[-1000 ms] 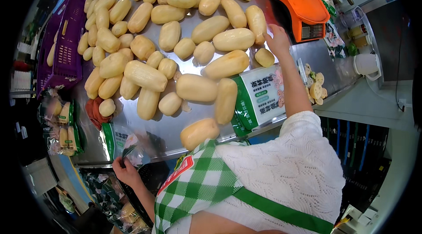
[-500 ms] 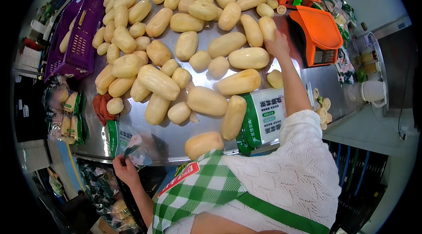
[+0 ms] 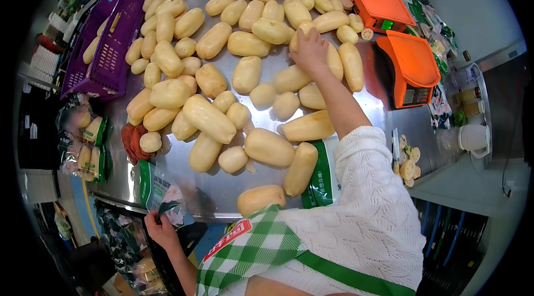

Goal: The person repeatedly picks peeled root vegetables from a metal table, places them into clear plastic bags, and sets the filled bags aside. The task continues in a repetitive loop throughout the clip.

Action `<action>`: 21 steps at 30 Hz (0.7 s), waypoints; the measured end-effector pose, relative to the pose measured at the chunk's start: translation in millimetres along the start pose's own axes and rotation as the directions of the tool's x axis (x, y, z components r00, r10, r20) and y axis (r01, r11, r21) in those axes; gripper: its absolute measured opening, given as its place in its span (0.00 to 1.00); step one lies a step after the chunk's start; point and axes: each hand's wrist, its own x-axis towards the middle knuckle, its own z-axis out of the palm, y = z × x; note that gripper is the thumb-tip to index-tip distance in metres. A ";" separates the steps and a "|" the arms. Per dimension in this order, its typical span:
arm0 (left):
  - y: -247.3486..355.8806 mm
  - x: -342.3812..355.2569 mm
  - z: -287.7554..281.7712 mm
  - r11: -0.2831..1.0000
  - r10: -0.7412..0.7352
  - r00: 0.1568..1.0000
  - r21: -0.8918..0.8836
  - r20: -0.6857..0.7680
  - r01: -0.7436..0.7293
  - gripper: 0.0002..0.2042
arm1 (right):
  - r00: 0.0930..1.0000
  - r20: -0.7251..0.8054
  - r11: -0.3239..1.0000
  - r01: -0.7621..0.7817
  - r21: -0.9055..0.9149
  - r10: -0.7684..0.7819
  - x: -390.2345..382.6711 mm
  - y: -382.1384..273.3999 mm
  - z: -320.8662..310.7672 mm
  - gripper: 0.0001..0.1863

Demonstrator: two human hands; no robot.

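Many peeled lotus roots lie over the steel table, plump and pale yellow. My right hand reaches to the middle of them, its fingers curled over one lotus root that they mostly hide. Another lotus root lies to the right of that hand. At the near left edge, my left hand pinches a clear and green plastic bag by its edge. Under my right sleeve, partly covered, is a green and white bag.
Two orange scales stand at the right. A purple crate is at the far left. Filled bags hang near the left edge, beside a red-brown cloth. A knife lies by cut root pieces.
My right hand has left the lotus root near the scales and moved left onto another. A bag is gone from the far scale's pan. My left hand still pinches the bag.
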 end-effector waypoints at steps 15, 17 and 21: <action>0.3 10.8 20.9 1.000 0.003 0.999 -0.023 0.038 -0.002 0.05 | 0.981 -0.072 0.981 0.184 0.054 -0.180 -7.8 20.7 -25.1 0.24; 0.7 9.4 18.7 1.000 0.000 0.999 -0.029 0.036 0.001 0.05 | 0.990 0.049 0.989 0.127 0.070 -0.131 -8.5 5.7 -40.3 0.26; -2.1 8.5 12.1 0.999 0.010 1.000 -0.040 0.017 -0.009 0.04 | 0.994 -0.050 0.940 0.105 0.325 -0.094 11.5 6.5 -7.7 0.43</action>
